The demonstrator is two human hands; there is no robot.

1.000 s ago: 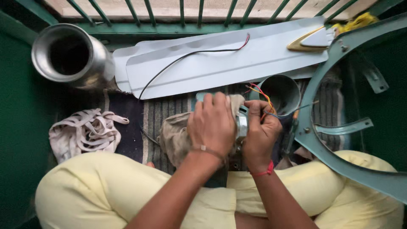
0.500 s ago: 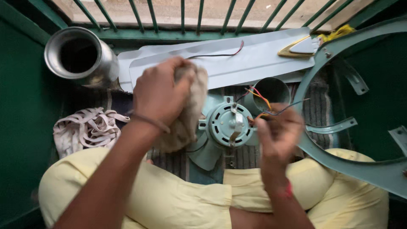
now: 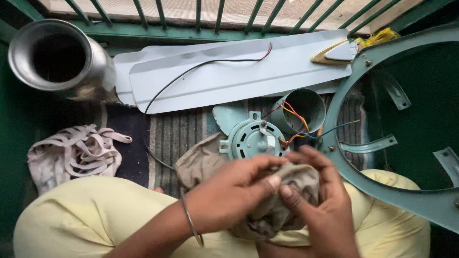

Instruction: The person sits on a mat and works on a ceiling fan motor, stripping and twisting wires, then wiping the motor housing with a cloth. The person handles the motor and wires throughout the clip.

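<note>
A pale green fan motor with coloured wires lies on the striped mat in front of my crossed legs. Both hands are bunched around a dirty beige cloth just in front of the motor. My left hand, a thin bangle on its wrist, pinches the cloth from the left. My right hand grips it from the right and below. Part of the cloth trails left beside the motor.
White fan blades with a black cable lie behind the motor. A steel pot stands at the far left, a green cup-shaped cover behind the motor, a round green fan frame at right, a heap of rag strips at left.
My left hand came down from above the motor with the cloth. Both hands now meet on the cloth nearer my lap, and the motor is uncovered.
</note>
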